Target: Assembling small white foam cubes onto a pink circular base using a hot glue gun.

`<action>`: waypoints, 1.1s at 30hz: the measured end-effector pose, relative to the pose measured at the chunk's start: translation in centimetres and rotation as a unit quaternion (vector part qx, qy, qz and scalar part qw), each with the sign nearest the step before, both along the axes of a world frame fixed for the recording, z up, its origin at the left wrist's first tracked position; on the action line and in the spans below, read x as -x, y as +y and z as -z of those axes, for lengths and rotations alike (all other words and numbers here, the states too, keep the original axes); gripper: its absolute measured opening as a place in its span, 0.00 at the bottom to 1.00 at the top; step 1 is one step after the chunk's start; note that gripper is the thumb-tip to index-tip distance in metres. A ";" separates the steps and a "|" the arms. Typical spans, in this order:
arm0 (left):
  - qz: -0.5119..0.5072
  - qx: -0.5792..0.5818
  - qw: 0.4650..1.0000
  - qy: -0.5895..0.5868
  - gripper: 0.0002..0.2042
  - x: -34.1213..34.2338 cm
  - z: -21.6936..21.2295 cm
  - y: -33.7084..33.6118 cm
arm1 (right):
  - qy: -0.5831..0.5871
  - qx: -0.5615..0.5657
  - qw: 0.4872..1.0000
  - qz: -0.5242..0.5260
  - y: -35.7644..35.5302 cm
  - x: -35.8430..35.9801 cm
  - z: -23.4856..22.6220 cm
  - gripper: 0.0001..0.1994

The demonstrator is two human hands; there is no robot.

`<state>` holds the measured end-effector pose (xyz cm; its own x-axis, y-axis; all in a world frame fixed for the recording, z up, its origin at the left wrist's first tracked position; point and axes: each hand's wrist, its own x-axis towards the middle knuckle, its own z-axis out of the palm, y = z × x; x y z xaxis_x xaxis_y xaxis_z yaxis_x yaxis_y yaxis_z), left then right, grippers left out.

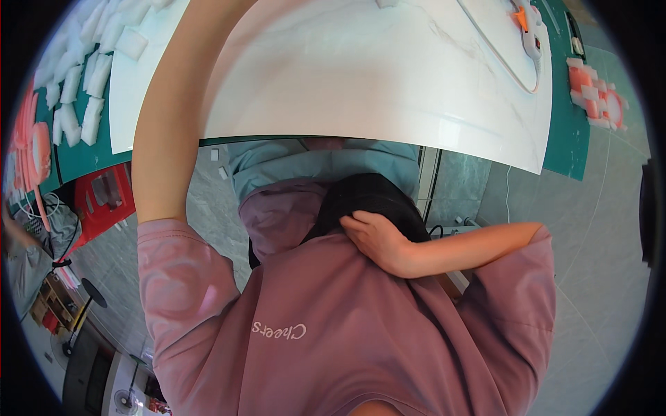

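Observation:
My left forearm (pixel 173 118) reaches away over the white marbled board and leaves at the top edge, so the left hand is out of sight. At my waist, my right hand (pixel 378 243) is closed on the rim of a piece of black fabric (pixel 368 194); its fingertips are partly hidden there. The black fabric lies over my lap, beside a bunched fold of my mauve shirt (pixel 284 211). I cannot make out whether it is a bag, a pouch or a garment.
The white board (pixel 333 83) covers most of a green tabletop (pixel 87 156). White foam pieces (pixel 90 118) are heaped at the left, near pink handled items (pixel 38 152). An orange-tipped glue gun (pixel 528 35) with a cord lies far right. Foam-wrapped pink items (pixel 593 97) sit beyond. A red stool (pixel 114 201) stands below left.

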<state>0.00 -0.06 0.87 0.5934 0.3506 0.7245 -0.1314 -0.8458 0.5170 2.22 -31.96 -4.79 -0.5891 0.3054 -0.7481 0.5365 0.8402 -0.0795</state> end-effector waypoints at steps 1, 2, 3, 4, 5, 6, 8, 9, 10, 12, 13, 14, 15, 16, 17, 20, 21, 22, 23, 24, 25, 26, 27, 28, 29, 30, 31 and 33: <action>-0.005 0.001 1.000 0.002 0.28 0.0 0.2 0.2 | 0.013 -0.017 0.999 -0.028 0.4 -0.3 0.3 0.21; -0.010 0.002 1.000 0.004 0.28 0.0 0.4 0.3 | 0.026 -0.035 0.997 -0.056 0.7 -0.5 0.6 0.21; -0.013 0.001 1.000 0.003 0.28 0.0 0.3 0.3 | 0.025 -0.035 0.997 -0.059 1.0 -0.9 0.5 0.21; 0.000 0.015 1.000 0.003 0.28 0.0 0.3 0.2 | 0.046 -0.036 0.997 -0.058 1.3 -1.3 0.3 0.20; 0.013 0.028 1.000 0.003 0.28 -0.1 0.3 0.2 | 0.068 -0.037 0.995 -0.058 1.6 -1.5 0.1 0.19; 0.008 0.026 1.000 0.004 0.28 -0.2 0.4 0.3 | 0.070 -0.039 0.995 -0.063 1.8 -1.5 -0.1 0.19; 0.046 0.022 0.998 -0.037 0.27 -0.3 0.5 0.6 | 0.041 0.017 0.995 -0.088 1.9 -1.0 -0.7 0.16; 0.043 0.020 0.998 -0.035 0.27 -0.2 0.1 0.3 | 0.043 0.015 0.995 -0.091 1.6 -1.0 -0.9 0.16; 0.024 0.046 0.999 0.005 0.27 0.1 -0.4 -0.2 | 0.053 0.009 0.996 -0.077 1.1 -1.1 -1.1 0.14; -0.002 0.067 0.996 0.050 0.26 0.3 -1.0 -0.4 | 0.069 -0.003 0.995 -0.070 0.7 -1.4 -1.4 0.13; 0.017 0.081 0.996 0.038 0.26 0.4 -1.0 -0.4 | 0.085 -0.016 0.994 -0.061 0.8 -1.5 -1.6 0.13; 0.036 0.094 0.995 0.025 0.26 0.5 -1.0 -0.4 | 0.101 -0.029 0.993 -0.052 0.8 -1.6 -1.8 0.13; 0.026 0.073 0.997 0.032 0.27 0.5 -1.0 -0.4 | 0.104 -0.035 0.992 -0.056 0.8 -1.8 -1.6 0.13; 0.022 0.066 0.997 0.035 0.27 0.4 -1.0 -0.4 | 0.114 -0.048 0.991 -0.046 0.7 -1.9 -1.3 0.13; 0.017 0.082 0.995 0.047 0.27 0.3 -1.0 -0.5 | 0.124 -0.061 0.990 -0.035 0.6 -2.0 -1.1 0.13; 0.051 0.061 0.997 -0.005 0.27 1.1 -1.6 -1.0 | 0.147 -0.032 0.989 -0.010 0.7 -2.1 -1.4 0.12; 0.048 0.102 0.993 0.032 0.27 1.1 -2.0 -1.1 | 0.148 -0.039 0.988 -0.013 0.7 -2.1 -1.6 0.12; 0.044 0.143 0.986 0.067 0.28 1.2 -2.3 -1.0 | 0.152 -0.015 0.988 0.009 0.7 -2.0 -1.9 0.11; 0.040 0.143 0.986 0.071 0.28 1.4 -2.3 -0.8 | 0.155 0.009 0.987 0.032 0.7 -1.9 -2.1 0.10; 0.041 0.139 0.987 0.069 0.28 1.3 -2.2 -0.7 | 0.152 0.005 0.988 0.033 0.6 -2.0 -2.2 0.10; 0.028 0.129 0.988 0.079 0.28 1.4 -2.1 -0.6 | 0.173 -0.011 0.984 0.036 0.5 -2.2 -2.0 0.10; 0.015 0.119 0.989 0.088 0.28 1.4 -2.0 -0.5 | 0.194 -0.027 0.980 0.039 0.4 -2.3 -1.8 0.09; 0.019 0.115 0.990 0.083 0.28 1.3 -1.9 -0.5 | 0.188 -0.032 0.981 0.043 0.3 -2.4 -1.4 0.09; 0.016 0.117 0.990 0.079 0.28 1.2 -1.8 -0.5 | 0.211 -0.056 0.975 0.044 0.3 -2.4 -0.9 0.09; 0.013 0.120 0.990 0.075 0.27 1.1 -1.9 -0.4 | 0.235 -0.080 0.968 0.045 0.4 -2.5 -0.7 0.08; 0.018 0.115 0.991 0.070 0.27 0.9 -2.1 -0.5 | 0.229 -0.085 0.968 0.048 0.6 -2.7 -0.8 0.08; 0.020 0.157 0.984 0.087 0.30 0.8 -2.5 -0.8 | 0.266 -0.076 0.960 0.054 1.0 -3.0 -1.1 0.07; 0.026 0.190 0.976 0.103 0.33 0.5 -3.0 -1.4 | 0.300 -0.075 0.949 0.061 2.1 -3.7 -2.2 0.07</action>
